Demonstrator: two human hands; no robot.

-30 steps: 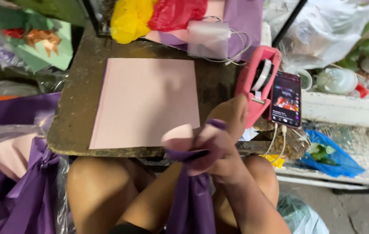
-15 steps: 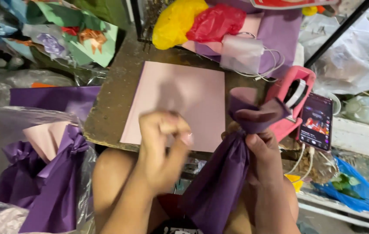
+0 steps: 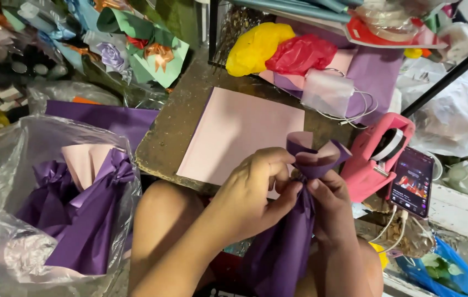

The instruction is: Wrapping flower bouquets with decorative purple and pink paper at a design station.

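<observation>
Both hands meet over my lap on a purple paper wrap [image 3: 283,247] with a pink lining that flares open at its top [image 3: 313,151]. My left hand [image 3: 253,190] pinches the gathered neck of the wrap from the left. My right hand [image 3: 330,206] clasps the same neck from the right, thumb up against the paper. Behind them a stack of pink paper sheets [image 3: 239,129] lies flat on a worn brown table [image 3: 176,129].
A clear plastic bag [image 3: 3,176] at the left holds several finished purple-and-pink wraps [image 3: 88,203]. A pink tape dispenser [image 3: 379,154] and a lit phone [image 3: 412,181] stand at the right. Yellow and red plastic bags [image 3: 278,49] lie at the table's far edge.
My left hand has come in from the left and closed on the neck of the wrap beside my right hand. The view has shifted left, showing more of the plastic bag.
</observation>
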